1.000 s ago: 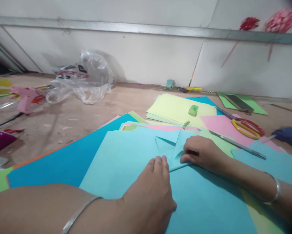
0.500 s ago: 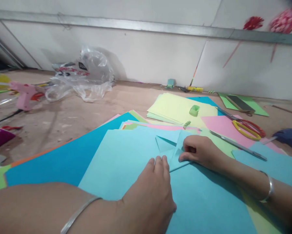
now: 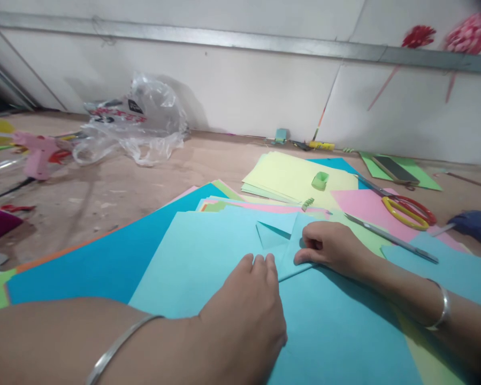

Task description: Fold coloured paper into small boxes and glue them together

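Note:
A folded piece of light blue paper (image 3: 273, 238) lies on larger light blue sheets (image 3: 336, 326), with a triangular flap and creases at its left end. My right hand (image 3: 331, 247) has its fingers curled and its thumb at the folded paper's right part, gripping it there. Flat beside the lower left edge of the fold, my left hand (image 3: 250, 310) has its fingers stretched out, fingertips touching the paper. The left thumb is mostly hidden under that hand.
Scissors (image 3: 404, 211) and a craft knife (image 3: 392, 238) lie on papers at right, near a blue glue gun (image 3: 473, 224). A dark blue sheet (image 3: 91, 262) spreads left. A pink glue gun (image 3: 39, 155) and plastic bag (image 3: 144, 123) stand further back. A phone (image 3: 396, 170) lies back right.
The flap beside my right thumb looks flatter against the fold. My left hand has shifted very slightly; my right hand stays in nearly the same place.

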`<act>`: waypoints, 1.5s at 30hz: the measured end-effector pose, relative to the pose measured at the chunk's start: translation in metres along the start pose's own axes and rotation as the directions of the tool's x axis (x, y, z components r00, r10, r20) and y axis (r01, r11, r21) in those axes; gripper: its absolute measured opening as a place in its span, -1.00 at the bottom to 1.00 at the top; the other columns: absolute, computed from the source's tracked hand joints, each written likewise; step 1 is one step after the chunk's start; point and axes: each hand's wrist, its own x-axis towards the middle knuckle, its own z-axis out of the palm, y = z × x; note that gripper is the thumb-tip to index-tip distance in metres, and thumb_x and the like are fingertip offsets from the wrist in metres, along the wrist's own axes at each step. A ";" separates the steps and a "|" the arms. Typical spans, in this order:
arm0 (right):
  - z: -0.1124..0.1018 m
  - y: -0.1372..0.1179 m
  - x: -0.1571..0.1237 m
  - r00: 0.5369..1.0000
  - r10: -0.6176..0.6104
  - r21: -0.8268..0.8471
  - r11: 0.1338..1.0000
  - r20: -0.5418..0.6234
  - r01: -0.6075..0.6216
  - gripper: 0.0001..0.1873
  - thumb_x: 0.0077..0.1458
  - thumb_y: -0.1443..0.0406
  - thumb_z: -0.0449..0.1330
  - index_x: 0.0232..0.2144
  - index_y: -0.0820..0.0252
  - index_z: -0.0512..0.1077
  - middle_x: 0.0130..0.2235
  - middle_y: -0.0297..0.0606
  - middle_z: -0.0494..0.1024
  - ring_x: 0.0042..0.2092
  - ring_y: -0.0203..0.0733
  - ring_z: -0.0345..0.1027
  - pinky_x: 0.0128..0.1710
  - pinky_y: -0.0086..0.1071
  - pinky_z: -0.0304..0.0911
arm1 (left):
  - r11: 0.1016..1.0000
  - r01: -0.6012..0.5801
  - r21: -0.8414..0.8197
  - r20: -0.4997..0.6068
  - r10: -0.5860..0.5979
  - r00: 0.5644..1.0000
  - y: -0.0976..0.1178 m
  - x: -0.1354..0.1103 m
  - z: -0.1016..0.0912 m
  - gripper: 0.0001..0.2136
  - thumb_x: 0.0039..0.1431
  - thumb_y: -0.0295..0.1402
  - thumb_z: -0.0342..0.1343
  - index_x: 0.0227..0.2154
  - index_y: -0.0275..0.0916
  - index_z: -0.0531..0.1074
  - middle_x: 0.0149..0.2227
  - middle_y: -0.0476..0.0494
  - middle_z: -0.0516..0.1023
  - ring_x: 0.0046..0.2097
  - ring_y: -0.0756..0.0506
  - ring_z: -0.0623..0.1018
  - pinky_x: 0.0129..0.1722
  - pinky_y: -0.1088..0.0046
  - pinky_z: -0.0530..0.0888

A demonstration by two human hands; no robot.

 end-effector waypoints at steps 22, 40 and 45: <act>0.001 0.000 0.000 1.000 0.009 0.009 1.000 0.020 -0.010 -0.51 0.06 -0.01 0.28 -0.64 0.19 0.26 -0.59 -0.42 0.29 -0.52 -0.35 0.05 -0.51 -0.45 -0.14 | 0.997 0.033 0.069 -0.038 -0.031 0.999 0.000 0.012 -0.004 -0.36 0.12 0.13 0.09 -0.04 -0.41 0.52 -0.18 -0.42 0.52 -0.18 -0.26 0.45 -0.33 0.32 0.32; -0.015 0.010 0.000 0.983 -0.048 -0.079 0.995 0.176 0.063 -0.46 -0.07 -0.08 0.34 -0.62 0.18 0.23 -0.55 -0.40 0.33 -0.48 -0.31 0.09 -0.50 -0.42 -0.15 | 0.995 0.043 0.085 0.091 -0.051 0.994 0.000 0.013 -0.007 -0.31 0.11 0.22 0.01 -0.04 -0.36 0.53 -0.19 -0.36 0.50 -0.16 -0.25 0.45 -0.33 0.32 0.30; -0.036 0.021 0.001 0.918 0.002 0.017 1.000 0.396 -0.010 -0.55 -0.05 0.04 0.38 -0.60 0.18 0.27 -0.55 -0.42 0.34 -0.49 -0.33 0.12 -0.50 -0.43 -0.07 | 0.995 0.058 0.085 0.063 -0.063 0.996 0.000 0.012 -0.006 -0.32 0.08 0.22 0.04 -0.09 -0.36 0.55 -0.20 -0.36 0.49 -0.18 -0.24 0.44 -0.35 0.34 0.30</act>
